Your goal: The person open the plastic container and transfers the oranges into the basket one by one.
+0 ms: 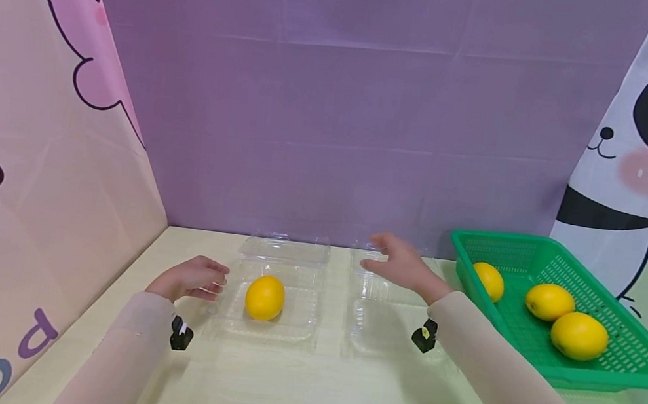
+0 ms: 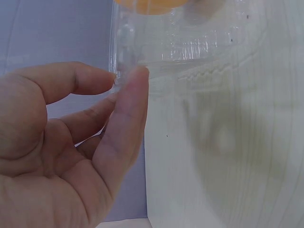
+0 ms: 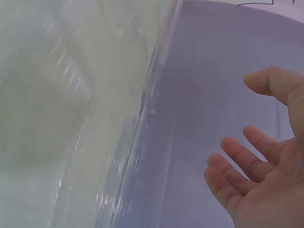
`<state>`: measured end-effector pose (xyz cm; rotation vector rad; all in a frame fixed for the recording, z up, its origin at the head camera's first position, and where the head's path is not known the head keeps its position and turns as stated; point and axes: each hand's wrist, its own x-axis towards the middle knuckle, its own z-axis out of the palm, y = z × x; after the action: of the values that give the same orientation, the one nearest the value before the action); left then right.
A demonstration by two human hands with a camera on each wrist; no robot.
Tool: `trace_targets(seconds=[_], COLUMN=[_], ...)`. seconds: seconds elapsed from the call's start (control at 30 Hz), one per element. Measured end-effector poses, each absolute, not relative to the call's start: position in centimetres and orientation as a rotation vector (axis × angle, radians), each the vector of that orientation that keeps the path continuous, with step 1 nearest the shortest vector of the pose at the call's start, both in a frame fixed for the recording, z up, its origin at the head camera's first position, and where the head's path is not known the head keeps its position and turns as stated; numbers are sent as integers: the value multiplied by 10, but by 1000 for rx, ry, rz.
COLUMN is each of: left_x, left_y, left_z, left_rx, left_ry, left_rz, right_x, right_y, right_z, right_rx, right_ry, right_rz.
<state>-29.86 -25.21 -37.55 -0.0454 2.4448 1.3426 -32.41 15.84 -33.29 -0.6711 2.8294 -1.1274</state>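
Note:
A yellow lemon [image 1: 264, 298] sits in the left clear plastic clamshell box [image 1: 299, 314], whose lid stands open toward the back. My left hand [image 1: 191, 278] is at that box's left side, fingers loosely bent, with nothing between thumb and fingers; the left wrist view shows the fingertips [image 2: 140, 76] near the box's clear edge, and whether they touch it I cannot tell. Over the back part of a second clear box [image 1: 381, 330], also open and with no fruit in it, hovers my right hand [image 1: 403, 263]. Its thumb and fingers are spread apart and hold nothing.
At the right stands a green plastic basket [image 1: 630, 336] with three lemons [image 1: 579, 336] in it. A purple cloth [image 1: 333, 111] hangs behind the pale wooden table [image 1: 303, 397]. Printed cloths flank both sides.

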Motion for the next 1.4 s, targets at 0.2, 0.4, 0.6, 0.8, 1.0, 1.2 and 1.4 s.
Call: trace_targets(seconds=[0.2, 0.4, 0.6, 0.8, 1.0, 1.2, 1.4], left_x=[-299, -300, -301, -302, -303, -303, -304], left_y=[-252, -251, -250, -251, -252, -253, -254], left_z=[-376, -376, -374, -374, -374, -375, -376], left_rx=[-44, -49, -49, -51, -40, -49, -42], left_ry=[2441, 2445, 2450, 2449, 2438, 2438, 2433], left_rz=[1346, 1335, 1319, 1317, 1334, 1333, 1343], right_x=[-321, -318, -318, -315, -314, -314, -312], right_y=[142, 126, 112, 99, 84, 72, 61], right_z=[-336, -342, -349, -352, -359, -367, -372], right_rx=[-681, -699, -701, -677, -680, -734, -728], right_ry=[2769, 2725, 2711, 2703, 2677, 2647, 2611], right_rz=[-1191, -1241, -1259, -1270, -1283, -1300, -1318])
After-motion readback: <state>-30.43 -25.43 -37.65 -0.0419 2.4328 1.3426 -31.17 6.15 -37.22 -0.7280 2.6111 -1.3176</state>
